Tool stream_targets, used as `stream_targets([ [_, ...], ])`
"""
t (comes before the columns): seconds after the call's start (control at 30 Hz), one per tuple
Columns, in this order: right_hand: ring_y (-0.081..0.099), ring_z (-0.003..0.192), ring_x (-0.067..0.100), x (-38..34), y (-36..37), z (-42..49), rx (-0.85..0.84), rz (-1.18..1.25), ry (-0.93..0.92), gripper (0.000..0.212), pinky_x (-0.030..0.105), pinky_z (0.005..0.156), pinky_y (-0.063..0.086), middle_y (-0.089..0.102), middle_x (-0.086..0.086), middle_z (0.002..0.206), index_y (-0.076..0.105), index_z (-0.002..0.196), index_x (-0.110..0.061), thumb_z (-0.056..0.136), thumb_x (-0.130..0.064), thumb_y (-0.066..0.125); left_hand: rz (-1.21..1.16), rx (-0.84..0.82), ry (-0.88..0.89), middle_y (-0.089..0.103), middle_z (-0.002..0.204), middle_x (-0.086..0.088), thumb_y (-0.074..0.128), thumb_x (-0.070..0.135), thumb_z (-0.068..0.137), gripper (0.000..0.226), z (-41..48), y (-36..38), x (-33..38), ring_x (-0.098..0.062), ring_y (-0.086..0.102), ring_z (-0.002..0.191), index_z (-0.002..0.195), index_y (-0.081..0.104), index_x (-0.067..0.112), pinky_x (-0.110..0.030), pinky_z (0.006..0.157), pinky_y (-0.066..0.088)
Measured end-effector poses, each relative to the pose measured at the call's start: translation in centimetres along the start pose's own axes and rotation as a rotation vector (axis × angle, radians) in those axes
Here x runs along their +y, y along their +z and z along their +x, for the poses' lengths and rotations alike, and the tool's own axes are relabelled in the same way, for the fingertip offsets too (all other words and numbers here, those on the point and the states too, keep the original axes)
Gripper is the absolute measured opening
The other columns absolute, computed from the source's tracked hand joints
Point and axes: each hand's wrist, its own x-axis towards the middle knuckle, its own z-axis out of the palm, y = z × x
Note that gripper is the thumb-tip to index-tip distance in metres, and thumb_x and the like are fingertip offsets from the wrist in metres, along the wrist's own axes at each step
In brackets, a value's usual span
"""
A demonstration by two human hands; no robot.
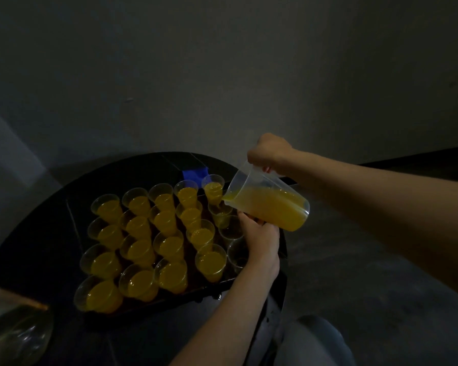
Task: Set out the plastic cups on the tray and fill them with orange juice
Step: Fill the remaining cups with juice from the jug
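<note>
Currently, the right hand (269, 151) grips the tilted jug (270, 207) of juice, its spout over a part-filled cup (221, 213) in the right column of the tray (169, 299). The left hand (261, 236) sits at the tray's right edge with fingers curled; what they hold cannot be determined. It partly obscures the empty cups (237, 256). A blue object (195, 174) lies behind the tray on the round table (50, 207).

Clear plastic cups (169, 245) stand in rows on the dark tray (169, 300), most holding orange juice (210, 262); two right-edge cups look empty.
</note>
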Motion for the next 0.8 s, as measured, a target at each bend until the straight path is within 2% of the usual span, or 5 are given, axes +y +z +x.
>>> stream_targets([
  [0.17,0.058,0.067,0.015,-0.20,-0.03,0.04,-0.002,-0.008,-0.005,0.016,0.022,0.050,0.042,0.062,0.010,0.086,0.062,0.096,-0.005,0.098,-0.019,0.055,-0.011,0.013,0.018,0.049,0.148,-0.014,0.060,-0.004,0.084,0.093,0.01,0.03,0.11,-0.045,0.040,0.141,0.147,0.029,0.057,-0.066,0.113,0.034],
  [0.27,0.055,0.066,0.015,-0.24,-0.09,-0.07,0.001,-0.014,-0.001,0.015,0.022,0.049,0.040,0.060,0.010,0.084,0.060,0.096,-0.006,0.099,-0.019,0.054,0.009,0.007,0.019,0.048,0.150,-0.011,0.060,0.001,0.083,0.092,-0.03,0.00,0.15,-0.044,0.038,0.143,0.143,0.029,0.064,-0.068,0.114,0.031],
  [0.43,0.057,0.070,0.017,-0.32,-0.03,-0.09,0.002,-0.021,-0.003,0.015,0.023,0.053,0.044,0.060,0.011,0.087,0.060,0.098,-0.005,0.099,-0.020,0.054,0.019,0.017,-0.003,0.043,0.153,-0.018,0.056,-0.003,0.086,0.093,0.04,0.05,0.10,-0.050,0.031,0.144,0.142,0.027,0.065,-0.071,0.114,0.025],
  [0.6,0.058,0.071,0.016,-0.33,-0.03,0.11,0.007,-0.018,-0.001,0.014,0.023,0.055,0.046,0.060,0.010,0.087,0.058,0.096,-0.007,0.099,-0.020,0.055,-0.010,0.011,0.015,0.049,0.149,-0.010,0.055,-0.007,0.089,0.093,-0.20,0.09,0.41,-0.042,0.042,0.141,0.149,0.024,0.057,-0.066,0.114,0.033],
  [0.8,0.063,0.081,0.020,-0.40,-0.08,-0.16,0.032,-0.024,-0.011,0.014,0.027,0.066,0.053,0.062,0.011,0.093,0.059,0.100,-0.006,0.099,-0.019,0.055,-0.004,0.000,-0.022,0.045,0.153,-0.007,0.053,-0.004,0.093,0.091,-0.29,0.30,0.80,-0.035,0.043,0.142,0.151,0.018,0.057,-0.062,0.116,0.034],
])
